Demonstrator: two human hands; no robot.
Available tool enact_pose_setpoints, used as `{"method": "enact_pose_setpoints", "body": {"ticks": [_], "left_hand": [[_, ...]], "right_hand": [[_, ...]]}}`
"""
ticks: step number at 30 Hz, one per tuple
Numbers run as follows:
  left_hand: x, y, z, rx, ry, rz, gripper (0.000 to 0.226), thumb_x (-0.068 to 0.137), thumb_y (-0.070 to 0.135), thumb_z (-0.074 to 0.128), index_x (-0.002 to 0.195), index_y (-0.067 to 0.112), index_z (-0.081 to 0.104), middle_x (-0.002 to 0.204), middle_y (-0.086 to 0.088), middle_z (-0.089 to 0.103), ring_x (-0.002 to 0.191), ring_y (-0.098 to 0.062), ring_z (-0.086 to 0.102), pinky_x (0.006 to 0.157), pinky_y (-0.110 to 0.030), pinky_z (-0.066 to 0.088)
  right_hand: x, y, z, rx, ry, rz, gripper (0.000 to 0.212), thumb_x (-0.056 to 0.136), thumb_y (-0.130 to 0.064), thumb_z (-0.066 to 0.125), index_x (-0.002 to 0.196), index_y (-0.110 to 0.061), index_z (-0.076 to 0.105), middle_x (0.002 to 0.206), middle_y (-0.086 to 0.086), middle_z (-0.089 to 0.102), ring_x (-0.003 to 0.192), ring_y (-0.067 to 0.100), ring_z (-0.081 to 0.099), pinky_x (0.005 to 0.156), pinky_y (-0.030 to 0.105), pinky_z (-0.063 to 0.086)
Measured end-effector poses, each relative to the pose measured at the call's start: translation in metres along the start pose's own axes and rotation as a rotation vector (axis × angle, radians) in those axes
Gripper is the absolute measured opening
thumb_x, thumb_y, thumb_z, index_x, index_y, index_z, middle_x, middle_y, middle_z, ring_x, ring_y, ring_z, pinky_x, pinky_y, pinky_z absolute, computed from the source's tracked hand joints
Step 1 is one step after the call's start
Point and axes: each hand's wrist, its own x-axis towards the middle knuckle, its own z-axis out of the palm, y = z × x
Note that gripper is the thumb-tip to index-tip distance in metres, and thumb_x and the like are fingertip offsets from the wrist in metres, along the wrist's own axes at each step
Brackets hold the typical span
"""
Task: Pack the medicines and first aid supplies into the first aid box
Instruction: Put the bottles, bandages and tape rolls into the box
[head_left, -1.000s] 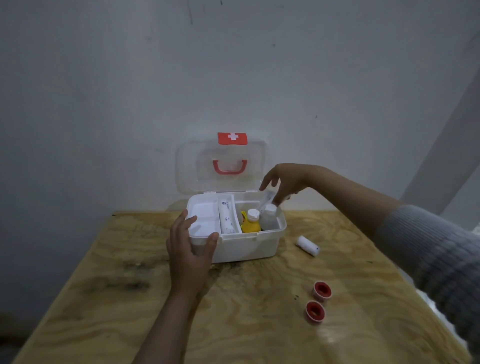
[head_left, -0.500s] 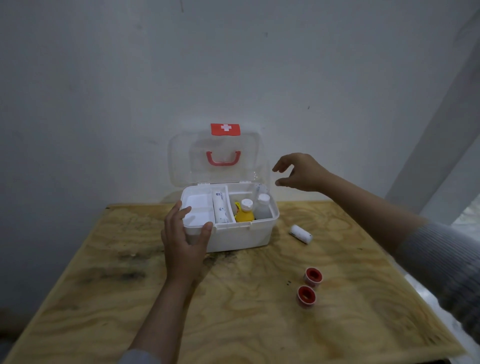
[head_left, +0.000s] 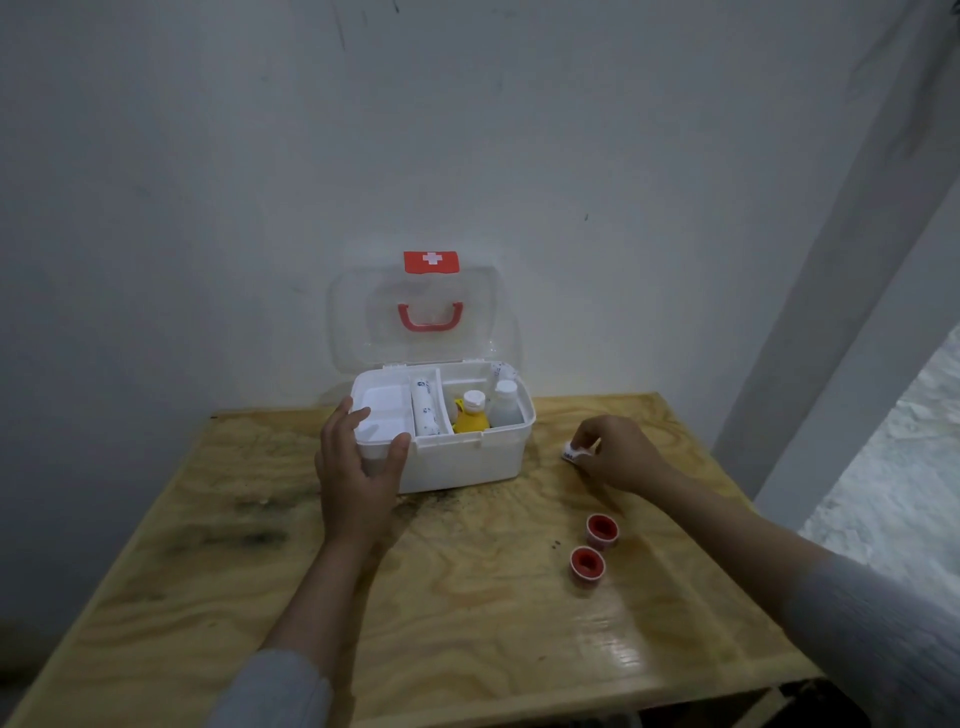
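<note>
1. Now: box open on table, lid upright vs wall.
2. L hand grips box's front-left corner, thumb on rim.
3. R hand on table right of box, fingers pinched round white roll.
4. Inside: roll, yellow bottle, clear bottle.
5. Two red-cored tapes nearer, apart from box.

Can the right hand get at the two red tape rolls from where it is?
Probably yes. The right hand is closed on a white roll, but both red tape rolls lie in the open just nearer, unblocked.
</note>
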Motion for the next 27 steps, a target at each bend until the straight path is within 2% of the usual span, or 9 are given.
{"method": "enact_pose_setpoints", "body": {"ticks": [3, 6, 9, 11, 16, 19, 22, 25, 27], "left_hand": [[0.002, 0.001, -0.002, 0.005, -0.004, -0.011, 0.055, 0.08, 0.041, 0.066, 0.125, 0.015, 0.048, 0.144, -0.005, 0.042, 0.13, -0.017, 0.037, 0.099, -0.034, 0.04], [0.002, 0.0, -0.002, -0.015, -0.008, -0.03, 0.053, 0.081, 0.032, 0.07, 0.126, 0.016, 0.049, 0.144, -0.003, 0.041, 0.129, -0.011, 0.035, 0.1, -0.043, 0.045], [0.003, -0.001, -0.004, -0.018, -0.019, -0.053, 0.056, 0.078, 0.042, 0.067, 0.126, 0.019, 0.049, 0.145, 0.0, 0.041, 0.128, -0.008, 0.035, 0.1, -0.047, 0.045], [0.004, -0.001, -0.004, -0.016, -0.03, -0.076, 0.055, 0.079, 0.039, 0.069, 0.127, 0.021, 0.048, 0.146, 0.0, 0.04, 0.127, -0.008, 0.034, 0.101, -0.049, 0.045], [0.005, 0.001, -0.005, -0.027, -0.039, -0.087, 0.059, 0.079, 0.034, 0.071, 0.131, 0.022, 0.046, 0.144, -0.001, 0.041, 0.129, -0.016, 0.038, 0.101, -0.05, 0.045], [0.006, -0.001, -0.005, -0.03, -0.044, -0.105, 0.062, 0.078, 0.039, 0.071, 0.132, 0.026, 0.044, 0.144, 0.003, 0.04, 0.127, -0.011, 0.037, 0.1, -0.049, 0.047], [0.007, 0.0, -0.007, -0.033, -0.061, -0.111, 0.065, 0.077, 0.043, 0.07, 0.133, 0.03, 0.041, 0.143, 0.004, 0.04, 0.126, -0.013, 0.04, 0.099, -0.049, 0.047], [0.007, 0.003, -0.009, -0.033, -0.084, -0.126, 0.068, 0.077, 0.046, 0.069, 0.135, 0.03, 0.039, 0.142, 0.004, 0.04, 0.125, -0.015, 0.042, 0.097, -0.047, 0.049], [0.008, 0.004, -0.01, -0.031, -0.089, -0.143, 0.069, 0.076, 0.045, 0.07, 0.136, 0.03, 0.038, 0.142, 0.005, 0.04, 0.125, -0.015, 0.043, 0.097, -0.046, 0.049]], "right_hand": [[0.0, 0.003, -0.001, 0.012, -0.013, 0.017, 0.017, 0.077, -0.018, 0.07, 0.091, -0.01, 0.07, 0.094, 0.004, 0.07, 0.08, 0.013, 0.056, 0.067, 0.023, 0.042], [-0.001, 0.002, -0.004, 0.034, -0.005, 0.025, 0.018, 0.075, -0.016, 0.072, 0.092, -0.008, 0.071, 0.096, 0.008, 0.071, 0.077, 0.013, 0.058, 0.066, 0.023, 0.043], [-0.004, -0.011, -0.015, 0.185, 0.15, -0.002, 0.016, 0.075, -0.024, 0.075, 0.084, -0.01, 0.073, 0.085, 0.004, 0.074, 0.067, 0.009, 0.063, 0.057, 0.017, 0.044], [-0.006, -0.028, -0.027, 0.288, 0.26, -0.028, 0.016, 0.075, -0.027, 0.075, 0.082, -0.012, 0.073, 0.08, -0.001, 0.073, 0.066, 0.008, 0.065, 0.052, 0.011, 0.043], [-0.003, -0.085, -0.046, 0.372, 0.41, -0.254, 0.017, 0.074, -0.025, 0.077, 0.084, -0.013, 0.072, 0.082, -0.002, 0.07, 0.069, -0.001, 0.062, 0.057, 0.007, 0.046], [0.002, -0.124, -0.047, 0.346, 0.271, -0.371, 0.018, 0.076, -0.027, 0.074, 0.089, -0.014, 0.072, 0.087, -0.002, 0.071, 0.072, 0.001, 0.063, 0.059, 0.008, 0.045], [0.011, -0.157, -0.038, 0.208, 0.086, -0.482, 0.017, 0.079, -0.02, 0.07, 0.094, -0.013, 0.073, 0.094, 0.002, 0.072, 0.075, 0.007, 0.062, 0.063, 0.009, 0.042], [0.024, -0.177, -0.02, 0.117, -0.078, -0.49, 0.019, 0.08, -0.016, 0.07, 0.098, -0.011, 0.073, 0.101, 0.004, 0.072, 0.078, 0.009, 0.061, 0.066, 0.011, 0.046], [0.031, -0.185, -0.01, 0.095, -0.13, -0.494, 0.019, 0.079, -0.013, 0.07, 0.098, -0.011, 0.073, 0.102, 0.005, 0.073, 0.079, 0.011, 0.063, 0.068, 0.014, 0.048]]}}
